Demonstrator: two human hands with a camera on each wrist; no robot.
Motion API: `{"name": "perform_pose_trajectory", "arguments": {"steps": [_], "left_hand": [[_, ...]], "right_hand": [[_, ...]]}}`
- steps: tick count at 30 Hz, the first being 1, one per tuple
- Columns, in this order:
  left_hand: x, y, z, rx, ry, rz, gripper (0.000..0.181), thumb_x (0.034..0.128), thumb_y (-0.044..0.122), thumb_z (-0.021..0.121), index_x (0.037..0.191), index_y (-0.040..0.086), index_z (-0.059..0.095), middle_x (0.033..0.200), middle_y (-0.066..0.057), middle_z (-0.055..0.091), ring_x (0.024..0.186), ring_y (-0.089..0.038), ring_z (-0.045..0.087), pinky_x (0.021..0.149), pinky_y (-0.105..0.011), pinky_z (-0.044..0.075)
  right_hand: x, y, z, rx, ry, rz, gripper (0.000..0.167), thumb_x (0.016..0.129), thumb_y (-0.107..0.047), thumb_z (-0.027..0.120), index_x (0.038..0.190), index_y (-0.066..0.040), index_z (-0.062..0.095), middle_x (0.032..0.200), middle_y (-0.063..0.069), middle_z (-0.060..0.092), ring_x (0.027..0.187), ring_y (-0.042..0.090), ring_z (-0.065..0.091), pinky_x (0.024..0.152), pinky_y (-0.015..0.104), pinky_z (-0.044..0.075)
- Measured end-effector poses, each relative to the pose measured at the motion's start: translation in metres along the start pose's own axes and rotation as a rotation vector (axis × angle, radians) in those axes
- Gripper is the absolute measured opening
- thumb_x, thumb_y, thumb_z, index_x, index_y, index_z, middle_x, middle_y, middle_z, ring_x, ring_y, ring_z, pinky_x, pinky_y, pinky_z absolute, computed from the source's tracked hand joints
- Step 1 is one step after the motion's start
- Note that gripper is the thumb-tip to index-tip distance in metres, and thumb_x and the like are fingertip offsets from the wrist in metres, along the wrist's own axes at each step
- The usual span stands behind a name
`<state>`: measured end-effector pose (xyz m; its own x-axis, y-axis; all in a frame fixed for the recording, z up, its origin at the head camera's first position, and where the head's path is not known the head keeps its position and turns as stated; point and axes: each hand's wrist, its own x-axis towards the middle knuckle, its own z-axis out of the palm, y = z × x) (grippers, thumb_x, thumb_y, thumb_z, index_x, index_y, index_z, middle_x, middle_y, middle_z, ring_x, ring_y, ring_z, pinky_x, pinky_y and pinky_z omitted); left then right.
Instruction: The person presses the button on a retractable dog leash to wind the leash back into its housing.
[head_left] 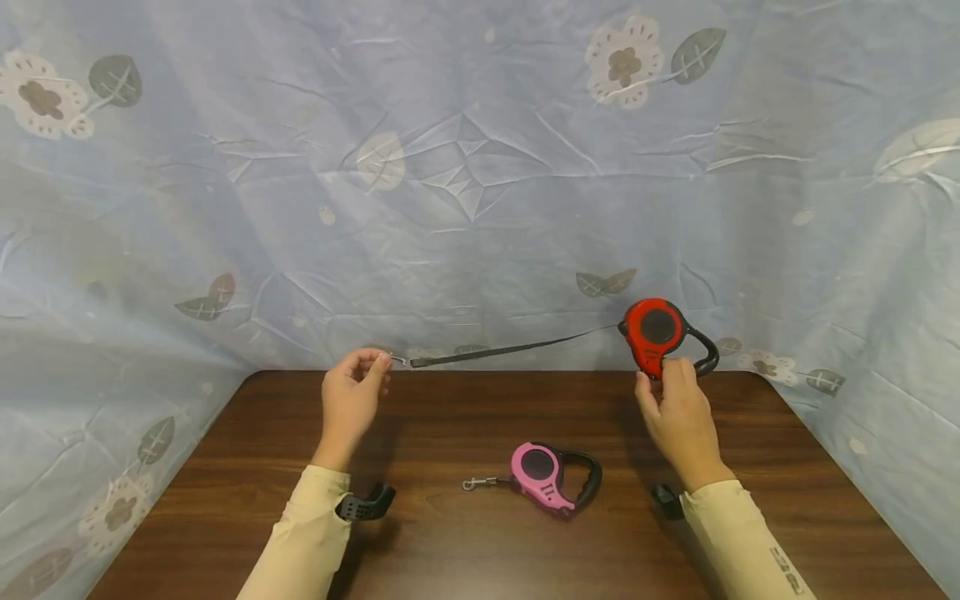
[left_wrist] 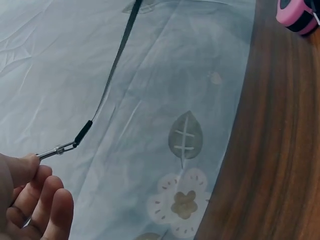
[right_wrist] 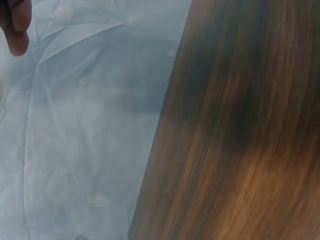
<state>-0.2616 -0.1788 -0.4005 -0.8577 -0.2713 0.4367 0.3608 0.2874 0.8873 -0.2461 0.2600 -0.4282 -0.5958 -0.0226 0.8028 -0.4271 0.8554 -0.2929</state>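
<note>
My left hand [head_left: 352, 398] pinches the metal snap hook [left_wrist: 52, 151] between thumb and forefinger, the other fingers loosely bent. From the hook a dark strap [head_left: 495, 352] stretches, slightly sagging, to a red and black retractable dog leash [head_left: 643, 333]. My right hand [head_left: 681, 421] grips the lower part of that red leash's casing, above the table's far edge. Only a few fingertips [right_wrist: 19, 42] of this hand appear in the right wrist view. Between the arms, a pink and black retractable leash [head_left: 536, 472] lies on the table, its own metal hook [head_left: 478, 482] pointing left.
The brown wood-grain table [head_left: 450, 550] ends at a far edge just below the hands. Behind it and at both sides hangs a creased, pale blue flowered cloth [head_left: 480, 250]. A dark band [head_left: 366, 505] sits on the left wrist, another [head_left: 666, 502] on the right.
</note>
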Motion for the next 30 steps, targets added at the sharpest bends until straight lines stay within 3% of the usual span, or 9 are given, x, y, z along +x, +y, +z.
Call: {"name": "perform_pose_trajectory", "arguments": {"steps": [5, 12, 22, 30], "left_hand": [[0.006, 0.006, -0.003, -0.076, 0.063, -0.001, 0.018, 0.0997, 0.013, 0.071, 0.097, -0.005, 0.07, 0.079, -0.013, 0.068, 0.064, -0.014, 0.065, 0.059, -0.028, 0.059], [0.009, 0.005, -0.011, -0.156, 0.105, 0.006, 0.023, 0.0997, 0.015, 0.071, 0.102, -0.008, 0.069, 0.078, 0.009, 0.068, 0.067, -0.012, 0.065, 0.058, -0.022, 0.057], [0.01, 0.01, -0.014, -0.239, 0.125, -0.033, 0.024, 0.101, 0.015, 0.069, 0.103, -0.009, 0.067, 0.083, 0.0, 0.069, 0.066, -0.008, 0.064, 0.058, -0.02, 0.056], [0.011, 0.015, -0.011, -0.257, 0.104, -0.035, 0.025, 0.1002, 0.015, 0.07, 0.103, -0.01, 0.066, 0.081, 0.0, 0.068, 0.065, -0.007, 0.063, 0.058, -0.02, 0.056]], "right_hand": [[0.0, 0.002, 0.001, 0.027, -0.038, 0.035, 0.014, 0.093, -0.01, 0.06, 0.09, -0.001, 0.05, 0.087, 0.012, 0.043, 0.065, 0.025, 0.045, 0.057, 0.043, 0.042], [0.001, 0.003, 0.002, 0.02, -0.074, 0.026, 0.014, 0.095, -0.009, 0.06, 0.091, -0.001, 0.049, 0.088, 0.012, 0.041, 0.065, 0.024, 0.043, 0.058, 0.042, 0.041], [-0.001, 0.006, 0.001, -0.025, -0.052, -0.11, 0.022, 0.093, -0.012, 0.071, 0.085, -0.006, 0.052, 0.078, 0.006, 0.045, 0.058, 0.017, 0.037, 0.05, 0.034, 0.036], [-0.007, 0.007, 0.004, -0.03, -0.122, -0.01, 0.021, 0.1, -0.013, 0.063, 0.093, 0.0, 0.047, 0.084, 0.012, 0.042, 0.054, 0.02, 0.037, 0.048, 0.038, 0.038]]}}
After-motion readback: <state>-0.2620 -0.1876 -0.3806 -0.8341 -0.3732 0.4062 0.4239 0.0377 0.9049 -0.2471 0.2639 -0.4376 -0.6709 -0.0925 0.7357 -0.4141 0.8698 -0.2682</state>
